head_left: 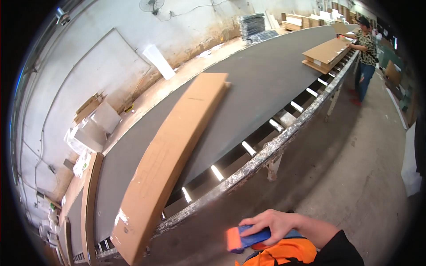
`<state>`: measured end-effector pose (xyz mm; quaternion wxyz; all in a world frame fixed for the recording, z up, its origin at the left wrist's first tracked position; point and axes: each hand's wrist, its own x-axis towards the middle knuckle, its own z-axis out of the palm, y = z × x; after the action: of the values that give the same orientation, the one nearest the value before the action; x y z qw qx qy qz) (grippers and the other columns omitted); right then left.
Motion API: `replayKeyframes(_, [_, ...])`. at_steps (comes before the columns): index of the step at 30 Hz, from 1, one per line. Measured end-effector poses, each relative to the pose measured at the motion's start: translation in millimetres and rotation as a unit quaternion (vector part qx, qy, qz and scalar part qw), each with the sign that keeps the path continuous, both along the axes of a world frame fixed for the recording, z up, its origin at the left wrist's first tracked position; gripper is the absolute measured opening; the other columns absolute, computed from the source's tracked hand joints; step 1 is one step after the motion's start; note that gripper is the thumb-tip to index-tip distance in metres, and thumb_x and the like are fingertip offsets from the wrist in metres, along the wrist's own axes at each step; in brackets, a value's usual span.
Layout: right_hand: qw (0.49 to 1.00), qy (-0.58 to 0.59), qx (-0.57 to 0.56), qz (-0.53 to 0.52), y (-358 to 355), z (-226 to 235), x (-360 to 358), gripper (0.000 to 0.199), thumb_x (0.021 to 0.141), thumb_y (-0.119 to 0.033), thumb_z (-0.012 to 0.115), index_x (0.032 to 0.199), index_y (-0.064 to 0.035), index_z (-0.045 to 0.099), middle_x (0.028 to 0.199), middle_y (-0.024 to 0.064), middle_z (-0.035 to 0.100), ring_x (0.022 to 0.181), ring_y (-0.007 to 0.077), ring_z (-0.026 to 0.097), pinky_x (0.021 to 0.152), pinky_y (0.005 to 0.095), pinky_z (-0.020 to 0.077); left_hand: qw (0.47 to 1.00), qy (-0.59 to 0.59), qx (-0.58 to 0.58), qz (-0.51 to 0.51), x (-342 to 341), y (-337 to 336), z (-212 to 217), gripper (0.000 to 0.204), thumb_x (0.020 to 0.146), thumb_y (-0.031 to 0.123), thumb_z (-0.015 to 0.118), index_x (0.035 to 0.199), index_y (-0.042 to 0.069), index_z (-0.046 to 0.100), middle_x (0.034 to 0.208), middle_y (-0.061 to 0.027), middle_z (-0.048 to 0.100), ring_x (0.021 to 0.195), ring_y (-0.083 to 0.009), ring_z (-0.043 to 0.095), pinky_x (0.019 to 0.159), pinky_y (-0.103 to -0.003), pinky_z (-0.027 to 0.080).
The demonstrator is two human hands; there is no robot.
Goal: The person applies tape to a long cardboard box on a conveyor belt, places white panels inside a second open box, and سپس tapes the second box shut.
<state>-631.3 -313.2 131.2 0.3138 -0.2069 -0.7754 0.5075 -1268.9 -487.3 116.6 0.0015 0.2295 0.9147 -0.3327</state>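
My right hand reaches in from the lower right, its fingers wrapped round a blue block-shaped thing with an orange end. Its exact kind I cannot make out. Just below it is orange and black cloth. My left hand is out of sight. Left of my right hand, apart from it, a long brown cardboard box lies slantwise on the grey conveyor belt, its near end over the roller edge.
Two narrower cardboard boxes, one of them tall, lie farther left. A metal rail with rollers borders the belt. At the far right a person stands by flat cardboard boxes. White foam pieces sit by the wall.
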Motion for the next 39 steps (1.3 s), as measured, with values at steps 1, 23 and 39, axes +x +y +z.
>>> replayKeyframes(1, [0.999, 0.024, 0.024, -0.018, 0, 1, -11, 0.060, 0.071, -0.018, 0.083, 0.128, -0.0114, 0.065, 0.134, 0.0182, 0.058, 0.100, 0.0347, 0.066, 0.087, 0.0362, 0.0537, 0.991, 0.009, 0.046, 0.128, -30, 13, 3, 0.073, 0.090, 0.057, 0.056, 0.147, 0.014, 0.041, 0.153, -0.0248, 0.035, 0.133, -0.0490, 0.042, 0.108, -0.060, 0.034])
replayKeyframes(23, [0.964, -0.119, -0.098, -0.217, 484, -75, -18, 0.043, 0.090, -0.040, 0.062, 0.128, -0.0210, 0.063, 0.125, 0.0140, 0.062, 0.125, 0.0295, 0.054, 0.106, 0.0409, 0.0414, 0.934, -0.072, 0.329, -0.115, 386, 487, -111, 0.062, 0.101, 0.038, 0.042, 0.145, -0.005, 0.040, 0.154, -0.0258, 0.033, 0.143, -0.0399, 0.031, 0.120, -0.047, 0.021])
replayKeyframes(39, [0.845, -0.296, 0.225, -0.383, 480, -119, 83, 0.041, 0.086, -0.043, 0.067, 0.100, -0.0045, 0.070, 0.098, 0.0126, 0.067, 0.099, 0.0321, 0.058, 0.092, 0.0430, 0.0437, 0.795, -0.099, 0.500, -0.329, 329, 427, -126, 0.047, 0.096, 0.032, 0.051, 0.132, 0.004, 0.060, 0.143, -0.0150, 0.053, 0.138, -0.0452, 0.038, 0.118, -0.054, 0.024])
